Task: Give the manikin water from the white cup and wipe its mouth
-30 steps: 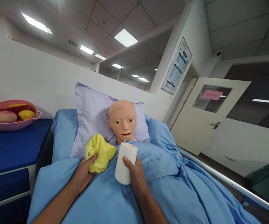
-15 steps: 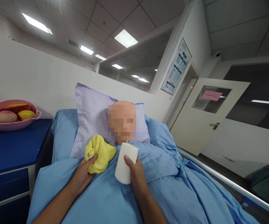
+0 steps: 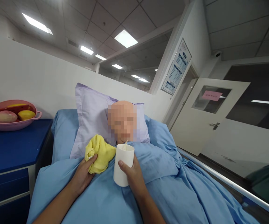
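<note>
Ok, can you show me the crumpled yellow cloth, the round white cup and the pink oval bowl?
Crumpled yellow cloth [image 3: 101,154]: head view, on its bunched-up middle.
Round white cup [image 3: 124,157]: head view, on its outer side, below the rim.
Pink oval bowl [image 3: 13,125]: head view, on its front wall.

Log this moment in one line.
left hand: holds yellow cloth | right hand: holds white cup, straw inside | pink bowl: on blue cabinet

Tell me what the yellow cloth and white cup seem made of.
Yellow cloth: probably terry or microfibre, matte, judging by its soft, rounded folds. White cup: perhaps plastic or ceramic, smooth and evenly shaded; the look alone leaves that open.
</note>
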The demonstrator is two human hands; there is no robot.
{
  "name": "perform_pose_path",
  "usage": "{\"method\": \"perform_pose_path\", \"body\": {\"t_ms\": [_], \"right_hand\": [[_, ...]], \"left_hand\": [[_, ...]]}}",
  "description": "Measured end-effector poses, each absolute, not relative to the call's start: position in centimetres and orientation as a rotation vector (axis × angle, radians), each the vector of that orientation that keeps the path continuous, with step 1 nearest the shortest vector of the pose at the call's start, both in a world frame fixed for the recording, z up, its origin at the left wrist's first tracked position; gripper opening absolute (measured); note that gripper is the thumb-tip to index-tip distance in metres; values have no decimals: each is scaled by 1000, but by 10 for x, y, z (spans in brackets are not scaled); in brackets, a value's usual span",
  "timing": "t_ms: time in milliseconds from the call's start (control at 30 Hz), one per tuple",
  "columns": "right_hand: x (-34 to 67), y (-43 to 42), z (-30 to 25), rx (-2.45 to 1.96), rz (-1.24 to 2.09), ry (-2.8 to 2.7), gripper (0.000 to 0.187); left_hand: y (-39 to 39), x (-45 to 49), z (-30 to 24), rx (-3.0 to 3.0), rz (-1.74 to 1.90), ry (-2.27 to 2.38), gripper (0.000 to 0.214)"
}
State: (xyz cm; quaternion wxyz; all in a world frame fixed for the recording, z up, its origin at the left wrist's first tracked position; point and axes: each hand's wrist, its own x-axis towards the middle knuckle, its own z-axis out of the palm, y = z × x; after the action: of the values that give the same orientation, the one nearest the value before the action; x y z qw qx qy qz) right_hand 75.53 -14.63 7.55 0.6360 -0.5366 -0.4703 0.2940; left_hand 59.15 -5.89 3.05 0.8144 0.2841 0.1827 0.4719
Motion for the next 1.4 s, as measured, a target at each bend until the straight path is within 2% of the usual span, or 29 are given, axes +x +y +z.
{"method": "perform_pose_path", "body": {"t_ms": [300, 967, 1400], "right_hand": [[757, -149, 76, -1209, 708, -1164, 59], [750, -145, 71, -1162, 625, -846, 69], [747, -145, 68, -1204, 593, -758, 66]], "left_hand": [[-59, 591, 30, 620, 1007, 384, 55], [-59, 590, 28, 625, 1014, 407, 56], [-57, 592, 28, 620, 1034, 418, 57]]}}
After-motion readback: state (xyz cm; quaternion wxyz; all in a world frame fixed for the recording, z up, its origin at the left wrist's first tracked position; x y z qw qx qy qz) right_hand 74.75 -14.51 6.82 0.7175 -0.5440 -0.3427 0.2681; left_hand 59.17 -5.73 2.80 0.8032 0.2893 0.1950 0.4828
